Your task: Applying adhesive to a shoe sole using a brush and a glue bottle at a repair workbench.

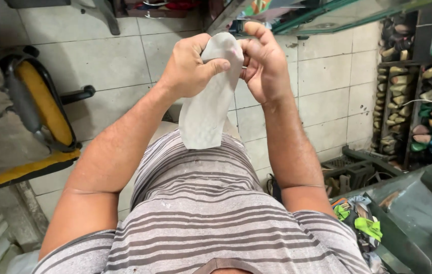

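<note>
Both hands are raised in front of the chest and work on one item: a pale grey, flat shoe insole, sole-shaped, held upright with its rounded upper end between the hands and its lower end hanging free just above the striped grey shirt. The left hand grips the insole's upper left edge; its thumb lies across the front face and the remaining fingers curl closed behind the material. The right hand holds the upper right edge; its fingers are bent inward and pinched on the rim, with the thumb raised at the top. Neither hand is spread; both are closed on the insole. The insole's surface appears dull and slightly speckled. Below and behind the hands lies a floor of light tiles. To the left stands a yellow-and-black machine or seat part, not in contact with either hand. To the right, dark racks hold rows of shoe lasts or soles in beige and green, well apart from the hands. A green glass-topped surface occupies the lower right corner.
</note>
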